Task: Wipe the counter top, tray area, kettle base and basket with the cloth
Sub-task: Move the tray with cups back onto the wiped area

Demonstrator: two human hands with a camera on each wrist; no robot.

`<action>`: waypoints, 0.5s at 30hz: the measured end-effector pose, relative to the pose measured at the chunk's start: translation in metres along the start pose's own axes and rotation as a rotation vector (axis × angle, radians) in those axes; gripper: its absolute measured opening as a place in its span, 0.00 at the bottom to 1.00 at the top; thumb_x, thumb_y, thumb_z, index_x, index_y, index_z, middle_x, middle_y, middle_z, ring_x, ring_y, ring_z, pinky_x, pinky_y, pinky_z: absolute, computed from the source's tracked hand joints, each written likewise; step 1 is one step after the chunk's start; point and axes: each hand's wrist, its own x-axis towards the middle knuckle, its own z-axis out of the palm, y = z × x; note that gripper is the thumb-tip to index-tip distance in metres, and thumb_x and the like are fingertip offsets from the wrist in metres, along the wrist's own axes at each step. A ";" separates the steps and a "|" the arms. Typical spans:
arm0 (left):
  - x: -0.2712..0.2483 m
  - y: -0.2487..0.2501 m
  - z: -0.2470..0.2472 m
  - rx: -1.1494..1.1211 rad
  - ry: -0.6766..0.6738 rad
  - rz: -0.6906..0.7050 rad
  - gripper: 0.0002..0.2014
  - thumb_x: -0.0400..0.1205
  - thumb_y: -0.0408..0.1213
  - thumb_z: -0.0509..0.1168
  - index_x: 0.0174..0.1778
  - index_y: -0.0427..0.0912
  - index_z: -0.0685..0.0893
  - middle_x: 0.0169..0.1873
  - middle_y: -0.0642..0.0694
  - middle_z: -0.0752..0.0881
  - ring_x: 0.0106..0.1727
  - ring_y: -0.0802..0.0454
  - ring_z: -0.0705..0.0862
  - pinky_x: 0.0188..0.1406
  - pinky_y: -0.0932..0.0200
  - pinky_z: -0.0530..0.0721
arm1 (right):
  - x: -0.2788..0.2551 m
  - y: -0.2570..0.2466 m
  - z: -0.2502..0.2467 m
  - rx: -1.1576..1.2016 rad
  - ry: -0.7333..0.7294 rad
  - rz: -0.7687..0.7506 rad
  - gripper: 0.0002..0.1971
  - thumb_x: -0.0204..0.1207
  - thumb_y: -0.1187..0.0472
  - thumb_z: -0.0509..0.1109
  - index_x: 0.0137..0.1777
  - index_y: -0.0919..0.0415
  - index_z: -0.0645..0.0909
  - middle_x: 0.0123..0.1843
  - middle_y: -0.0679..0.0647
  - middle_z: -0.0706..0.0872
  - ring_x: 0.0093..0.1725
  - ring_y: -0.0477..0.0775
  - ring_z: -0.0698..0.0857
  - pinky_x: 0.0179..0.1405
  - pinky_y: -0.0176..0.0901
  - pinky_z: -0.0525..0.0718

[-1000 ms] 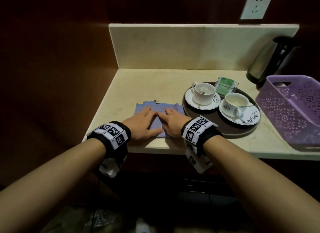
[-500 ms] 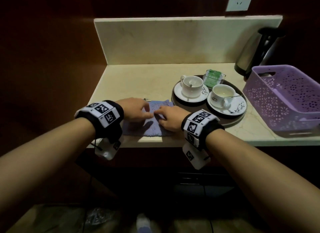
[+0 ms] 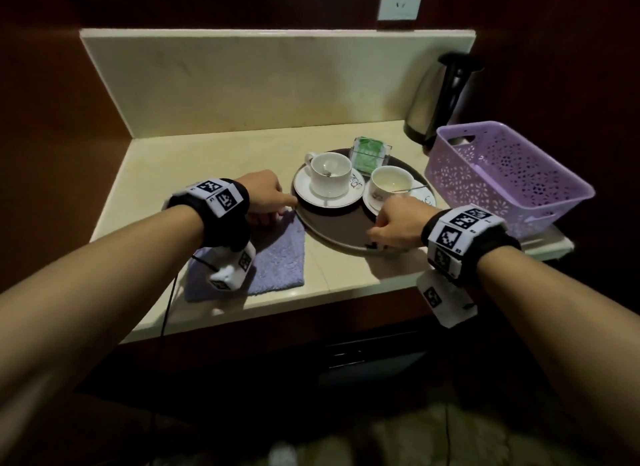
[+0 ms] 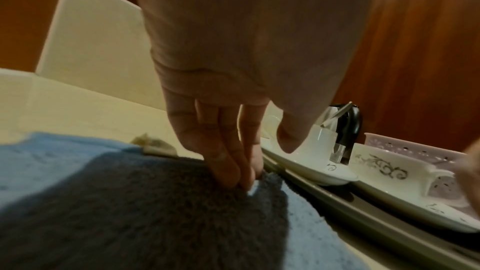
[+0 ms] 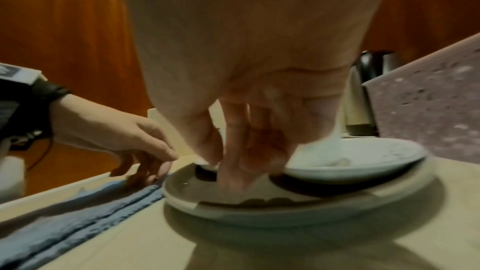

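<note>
The kettle (image 3: 440,98) base sits hidden behind the basket (image 3: 502,174); motion blurs the right hand (image 5: 246,151) fingertips.

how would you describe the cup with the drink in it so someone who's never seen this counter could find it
On the pale stone counter sits a round brown tray carrying two white cups on saucers. The one meant is the right-hand cup, nearest the purple basket, just beyond the right hand. Unlike the left cup, it holds pale liquid, and a spoon lies across its rim.

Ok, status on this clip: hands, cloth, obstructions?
Left hand fingertips on cloth corner. Right hand at tray rim, grip unclear. Cups still on tray.
</note>
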 end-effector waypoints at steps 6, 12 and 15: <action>0.026 0.001 -0.006 -0.098 0.015 -0.032 0.16 0.83 0.45 0.65 0.39 0.35 0.88 0.37 0.37 0.90 0.37 0.40 0.89 0.35 0.56 0.87 | 0.004 0.039 -0.004 -0.003 -0.007 0.291 0.13 0.74 0.57 0.67 0.31 0.61 0.85 0.24 0.53 0.83 0.28 0.55 0.81 0.32 0.40 0.79; 0.038 0.005 -0.004 -0.082 0.009 -0.050 0.15 0.82 0.42 0.64 0.41 0.32 0.88 0.34 0.39 0.87 0.35 0.42 0.85 0.35 0.58 0.82 | 0.012 0.060 -0.010 0.121 0.148 0.484 0.12 0.80 0.65 0.62 0.55 0.73 0.82 0.54 0.68 0.86 0.53 0.65 0.85 0.41 0.44 0.77; 0.042 0.008 -0.007 -0.081 0.000 -0.067 0.15 0.81 0.41 0.64 0.32 0.36 0.86 0.25 0.43 0.84 0.27 0.46 0.79 0.28 0.61 0.76 | 0.030 0.066 -0.010 0.241 0.209 0.552 0.18 0.80 0.64 0.61 0.65 0.76 0.77 0.61 0.70 0.85 0.61 0.69 0.85 0.49 0.50 0.79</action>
